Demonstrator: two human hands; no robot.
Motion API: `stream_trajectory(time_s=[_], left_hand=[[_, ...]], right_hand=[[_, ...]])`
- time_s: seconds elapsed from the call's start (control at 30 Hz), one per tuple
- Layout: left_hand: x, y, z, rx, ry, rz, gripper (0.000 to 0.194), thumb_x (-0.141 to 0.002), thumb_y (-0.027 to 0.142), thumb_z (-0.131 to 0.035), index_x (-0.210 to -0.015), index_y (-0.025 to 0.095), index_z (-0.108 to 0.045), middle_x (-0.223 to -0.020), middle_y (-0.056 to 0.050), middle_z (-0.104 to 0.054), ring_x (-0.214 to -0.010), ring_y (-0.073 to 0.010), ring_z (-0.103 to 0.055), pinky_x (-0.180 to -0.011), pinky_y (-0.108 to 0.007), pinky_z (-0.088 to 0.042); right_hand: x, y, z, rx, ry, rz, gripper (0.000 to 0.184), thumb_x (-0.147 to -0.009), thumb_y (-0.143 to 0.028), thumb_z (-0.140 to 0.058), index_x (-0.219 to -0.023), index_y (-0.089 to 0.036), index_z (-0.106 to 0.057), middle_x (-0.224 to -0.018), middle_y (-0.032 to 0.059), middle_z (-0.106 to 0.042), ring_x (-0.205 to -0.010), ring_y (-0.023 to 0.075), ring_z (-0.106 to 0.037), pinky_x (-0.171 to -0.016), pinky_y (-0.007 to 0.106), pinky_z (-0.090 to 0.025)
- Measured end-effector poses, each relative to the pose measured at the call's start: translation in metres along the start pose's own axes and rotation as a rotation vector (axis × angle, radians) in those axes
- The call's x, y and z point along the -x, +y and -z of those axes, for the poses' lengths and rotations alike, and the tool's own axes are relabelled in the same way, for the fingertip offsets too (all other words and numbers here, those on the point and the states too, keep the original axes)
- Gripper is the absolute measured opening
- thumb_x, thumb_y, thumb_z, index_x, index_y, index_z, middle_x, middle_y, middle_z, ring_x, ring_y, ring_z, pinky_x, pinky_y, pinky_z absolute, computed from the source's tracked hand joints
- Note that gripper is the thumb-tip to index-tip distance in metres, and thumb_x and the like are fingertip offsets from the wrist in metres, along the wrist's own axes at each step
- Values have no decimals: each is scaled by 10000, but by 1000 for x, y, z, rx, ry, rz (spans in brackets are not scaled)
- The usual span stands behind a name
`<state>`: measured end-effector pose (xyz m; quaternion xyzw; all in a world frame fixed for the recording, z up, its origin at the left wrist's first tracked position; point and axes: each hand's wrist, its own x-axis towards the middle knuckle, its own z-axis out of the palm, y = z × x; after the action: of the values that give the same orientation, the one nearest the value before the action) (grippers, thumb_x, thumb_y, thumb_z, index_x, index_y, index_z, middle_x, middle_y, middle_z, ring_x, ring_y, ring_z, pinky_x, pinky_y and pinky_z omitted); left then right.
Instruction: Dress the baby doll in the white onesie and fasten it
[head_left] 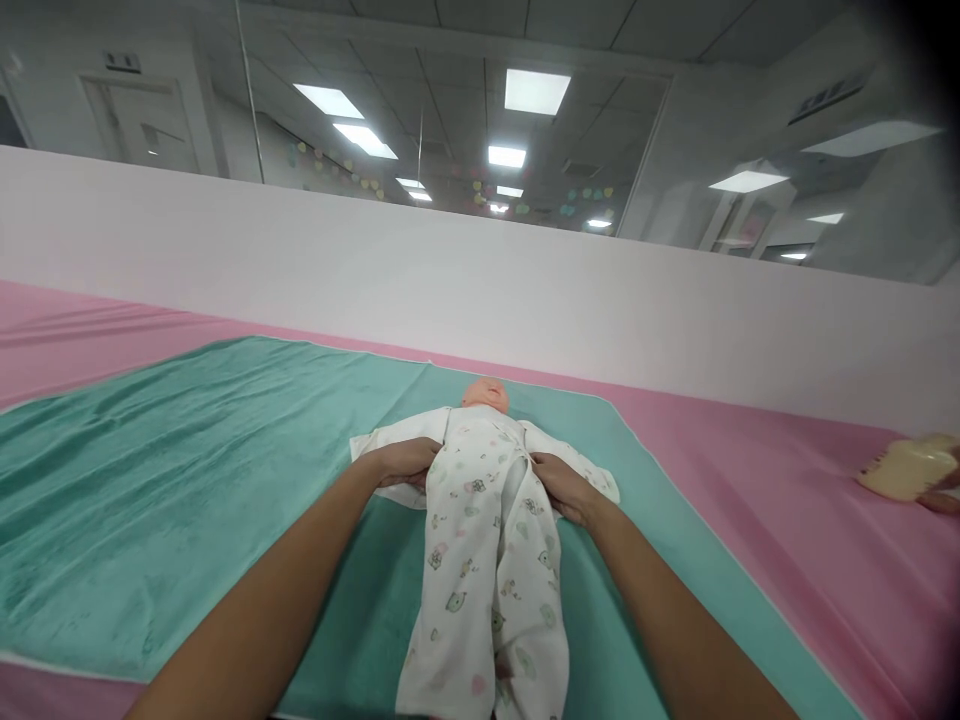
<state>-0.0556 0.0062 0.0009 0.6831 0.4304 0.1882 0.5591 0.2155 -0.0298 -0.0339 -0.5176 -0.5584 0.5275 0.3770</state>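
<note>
A doll (486,394) lies on its back on a rumpled, velvety green blanket (187,470), its head smooth and peach-coloured. Its white shirt (405,432) has wide spread sleeves; its soft white pants (461,540), printed with small pastel figures, crease lengthwise. The left hand (409,462) and right hand (561,486) curl against the pants' sides; whether they pinch cloth, I cannot tell.

A: From where does the camera look?
B: From the person's head, forward and a little downward, over both arms (277,580).
A: And how near is it?
B: The arms are close, the doll (469,520) lies somewhat farther, and the white wall (450,285) stands behind.
</note>
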Motion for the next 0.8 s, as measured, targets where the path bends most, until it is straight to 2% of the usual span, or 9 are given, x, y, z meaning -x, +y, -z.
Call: stream_trajectory(time_s=[0.1,0.27,0.43,0.63,0.7,0.8], left_hand=[[-3,-2,-7,197,-44,-80,111,-686,228,-550,-701,146,-624,-661,-18,-622,-585,-120,-542,-528,-221,-433],[-14,-6,-21,412,-1,-158,226,-707,288,-606,-854,121,-650,-835,-71,-665,-801,-178,-599,-713,-280,-487],[-17,-5,-29,408,41,-239,300,-684,294,-642,-923,113,-655,-867,-95,-676,-798,-201,-606,-723,-315,-485],[-18,-3,-32,374,176,-311,322,-642,299,-673,-886,88,-656,-803,-91,-676,-753,-206,-592,-691,-317,-472],[-18,-4,-29,384,164,-342,312,-652,280,-651,-902,93,-649,-834,-95,-675,-794,-216,-590,-709,-315,-470],[-16,-6,-19,433,72,-343,294,-694,271,-581,-937,116,-636,-890,-90,-665,-860,-216,-585,-741,-309,-465]], right_hand=[[4,-3,-4,-235,-137,8,230,-668,-257,-621,-887,-190,-608,-739,46,-665,-661,183,-606,-610,315,-482],[4,-2,-8,-325,-87,76,329,-645,-233,-655,-970,-187,-620,-821,63,-698,-763,220,-648,-673,352,-519],[2,2,-8,-318,-50,141,408,-639,-244,-667,-1040,-208,-602,-844,43,-702,-798,231,-647,-677,358,-520],[-1,6,-13,-316,39,178,438,-652,-291,-654,-1081,-229,-588,-837,31,-692,-779,211,-638,-684,352,-508],[0,4,-16,-321,58,179,428,-652,-281,-649,-1073,-236,-592,-843,29,-688,-764,205,-632,-680,345,-500],[6,-3,-13,-244,22,181,353,-653,-269,-637,-1003,-226,-622,-852,30,-683,-755,203,-612,-670,327,-477]])
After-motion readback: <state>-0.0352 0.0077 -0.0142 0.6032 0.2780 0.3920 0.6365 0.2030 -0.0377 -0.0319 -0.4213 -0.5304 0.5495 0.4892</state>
